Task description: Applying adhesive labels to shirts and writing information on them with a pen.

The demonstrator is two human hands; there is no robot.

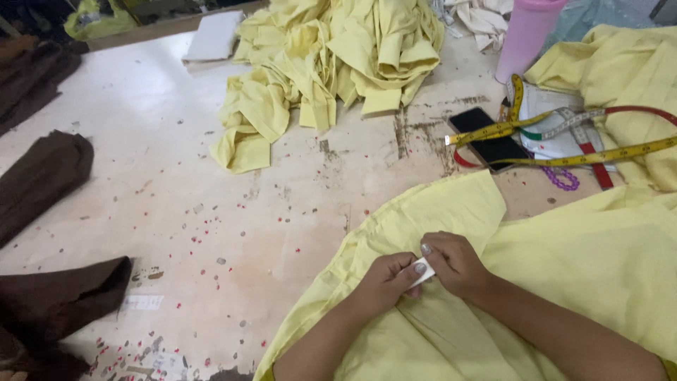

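Head view: left hand (pixel 384 281) and right hand (pixel 457 264) meet fingertip to fingertip, both pinching a small white tag (pixel 422 271) between them, over the yellow garment (pixel 564 261) on the counter (pixel 176 176); neither hand is nearer.

Pink cup (pixel 527 35) top & brown cloth (pixel 35 180) cut off by edges

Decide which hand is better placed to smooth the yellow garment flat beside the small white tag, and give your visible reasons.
Probably the left hand. Both hands pinch the small white tag on the yellow garment, but the right hand covers it from above, while the left lies lower on open cloth.
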